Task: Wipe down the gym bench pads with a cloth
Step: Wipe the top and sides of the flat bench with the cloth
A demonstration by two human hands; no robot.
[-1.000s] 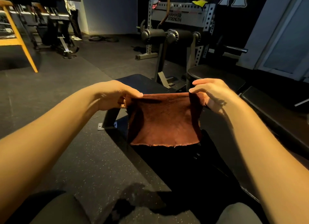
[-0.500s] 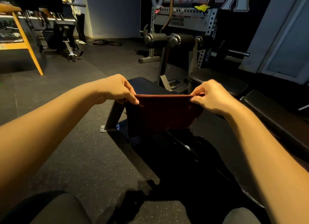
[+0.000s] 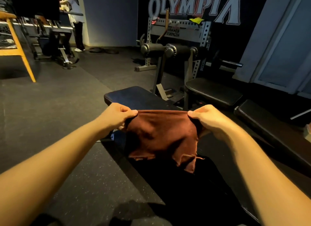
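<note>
Two hands are holding a rust-brown cloth (image 3: 161, 134) stretched out at centre frame, above the flat bench pad (image 3: 133, 97). The left hand (image 3: 117, 115) is pinching the cloth's upper left corner between thumb and curled fingers. The right hand (image 3: 208, 119) is pinching the upper right corner the same way. The cloth is sagging between them, its frayed lower edge folding and its lower right corner dangling over the dark pad; can't tell whether it is touching. It is probably being opened out or refolded to get a flat face for wiping, and wiping looks not yet started.

The bench pad is running from bottom centre up to mid-frame, the far end catching bluish light and the near part sitting in deep shadow. A yellow wooden frame (image 3: 25, 60) is standing at upper left, with a person (image 3: 75, 23) standing beyond it by other equipment. Speckled black rubber floor (image 3: 58, 124) is filling the lower left. At upper centre a Hammer Strength rack (image 3: 176, 32) is carrying roller pads (image 3: 156, 50) and a yellow rag (image 3: 196, 20), under an Olympia wall sign (image 3: 193, 6). A second bench's pads (image 3: 213, 91) are lying at the right.
</note>
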